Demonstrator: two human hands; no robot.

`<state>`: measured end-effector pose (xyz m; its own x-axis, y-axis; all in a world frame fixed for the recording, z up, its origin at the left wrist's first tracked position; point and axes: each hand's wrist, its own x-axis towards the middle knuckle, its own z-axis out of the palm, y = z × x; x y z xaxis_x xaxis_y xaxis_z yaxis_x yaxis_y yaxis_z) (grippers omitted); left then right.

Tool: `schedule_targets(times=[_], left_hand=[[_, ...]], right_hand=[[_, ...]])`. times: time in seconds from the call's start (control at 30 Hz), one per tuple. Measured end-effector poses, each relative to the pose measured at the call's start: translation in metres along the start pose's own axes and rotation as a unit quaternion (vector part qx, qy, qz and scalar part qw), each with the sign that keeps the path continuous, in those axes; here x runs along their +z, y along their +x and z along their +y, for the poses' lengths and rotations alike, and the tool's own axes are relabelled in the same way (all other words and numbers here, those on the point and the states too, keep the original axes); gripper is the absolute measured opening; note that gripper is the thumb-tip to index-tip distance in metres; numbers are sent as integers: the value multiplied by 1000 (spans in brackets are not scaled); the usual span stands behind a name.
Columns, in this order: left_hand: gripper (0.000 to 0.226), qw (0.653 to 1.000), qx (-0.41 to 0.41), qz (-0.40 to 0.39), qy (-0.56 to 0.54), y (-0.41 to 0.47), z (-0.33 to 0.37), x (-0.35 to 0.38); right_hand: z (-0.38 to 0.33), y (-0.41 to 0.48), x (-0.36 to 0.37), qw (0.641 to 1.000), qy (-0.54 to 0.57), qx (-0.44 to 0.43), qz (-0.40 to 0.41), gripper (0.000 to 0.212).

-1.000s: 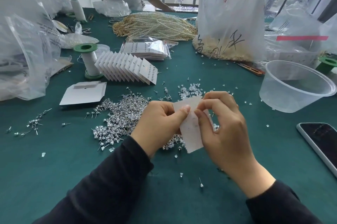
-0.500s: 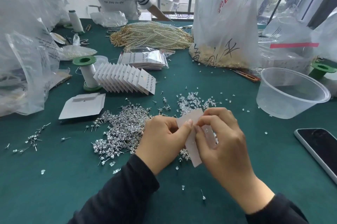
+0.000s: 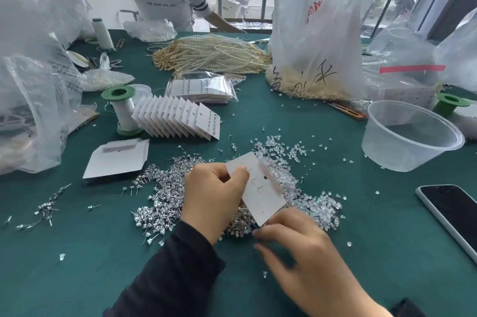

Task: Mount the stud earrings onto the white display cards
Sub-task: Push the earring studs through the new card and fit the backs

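My left hand pinches a white display card by its upper left corner and holds it tilted above the table. A few stud posts stick out of the card's face. My right hand is off the card, just below its lower corner. It is blurred, its fingers are loosely bent, and nothing shows between them. Under the card lies a heap of silver stud earrings. A heap of clear earring backs lies to the right.
A fanned row of filled cards leans by a green-capped spool, with blank cards in front. At the right are a clear plastic tub and a phone. Pearl strands, plastic bags and a person stand beyond.
My right hand let go of the card and dropped toward me, below the card's lower corner. The left hand keeps the card, now turned so its face shows.
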<state>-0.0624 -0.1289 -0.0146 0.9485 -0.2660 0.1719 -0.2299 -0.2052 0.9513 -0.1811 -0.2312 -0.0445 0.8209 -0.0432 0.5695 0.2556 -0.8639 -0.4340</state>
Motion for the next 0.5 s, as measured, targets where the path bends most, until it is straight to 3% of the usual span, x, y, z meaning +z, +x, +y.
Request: schedule_targets(times=[0.27, 0.37, 0.5], left_hand=[[38, 1000, -5, -4, -13, 2, -1, -3], [38, 1000, 0, -8, -7, 2, 0, -3], [41, 999, 17, -45, 0, -2, 4, -1]], right_hand=[[-2, 2, 1, 996, -26, 49, -71, 6], [3, 2, -9, 987, 51, 152, 11, 14], [12, 7, -27, 935, 153, 278, 161, 23]])
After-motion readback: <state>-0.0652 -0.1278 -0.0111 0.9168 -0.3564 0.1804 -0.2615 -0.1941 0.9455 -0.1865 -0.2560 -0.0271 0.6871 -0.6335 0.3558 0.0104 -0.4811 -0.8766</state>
